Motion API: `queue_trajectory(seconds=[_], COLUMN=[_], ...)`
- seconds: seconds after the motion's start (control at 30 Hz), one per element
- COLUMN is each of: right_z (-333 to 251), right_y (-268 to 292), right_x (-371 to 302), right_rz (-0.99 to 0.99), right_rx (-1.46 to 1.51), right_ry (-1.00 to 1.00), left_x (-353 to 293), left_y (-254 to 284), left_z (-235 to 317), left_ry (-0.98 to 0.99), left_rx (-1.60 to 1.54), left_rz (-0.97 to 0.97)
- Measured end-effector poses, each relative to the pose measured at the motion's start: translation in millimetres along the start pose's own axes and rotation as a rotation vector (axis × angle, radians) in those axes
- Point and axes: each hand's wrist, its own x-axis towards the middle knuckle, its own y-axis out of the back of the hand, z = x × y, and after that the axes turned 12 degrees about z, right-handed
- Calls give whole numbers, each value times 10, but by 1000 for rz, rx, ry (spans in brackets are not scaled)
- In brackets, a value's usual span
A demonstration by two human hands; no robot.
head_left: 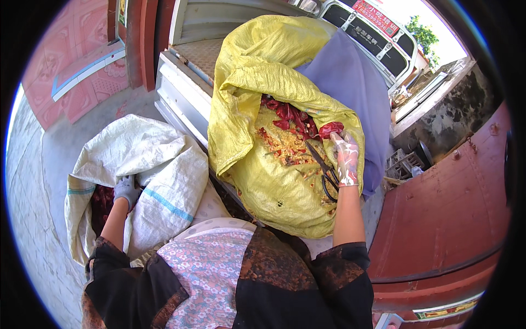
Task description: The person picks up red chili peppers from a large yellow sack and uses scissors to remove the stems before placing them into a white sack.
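My right hand (346,160), in a pink-and-white patterned glove, pinches a dried red chili pepper (331,129) at the right side of the yellow woven sack (285,200). Below that hand, a pair of scissors (324,170) with dark handles lies on the sack among pale seeds and red scraps (282,143). More dried chilies (290,114) are heaped under the sack's folded rim. My left hand (127,189), gloved in grey, is closed at the mouth of the white woven sack (167,172); its fingertips are partly hidden by folds. Dark red chilies (102,203) show inside that sack.
Behind the yellow sack is a metal truck bed (200,57), with a purple cloth (350,71) draped at its right. A white vehicle (378,41) stands at the back. Reddish metal panels (438,214) flank me on the right, and a pink tiled wall (71,60) rises at left.
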Motion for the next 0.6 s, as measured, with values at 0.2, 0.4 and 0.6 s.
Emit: queue_trajectory(seconds=[0.2,0.4,0.6], right_z=[-131,-335,-563], right_y=[-59,-232,-293], right_x=[-311,-743,-1048], right_rz=[87,43,-133], right_rx=[134,-174,-179], right_ry=[135,740,879], left_x=[665,1525,1181], left_y=[489,1046,1698], left_z=[-271,-978,101], left_ry=[340,480,118], left_rx=[-133,-930,-127], left_rz=[281,-16,-258])
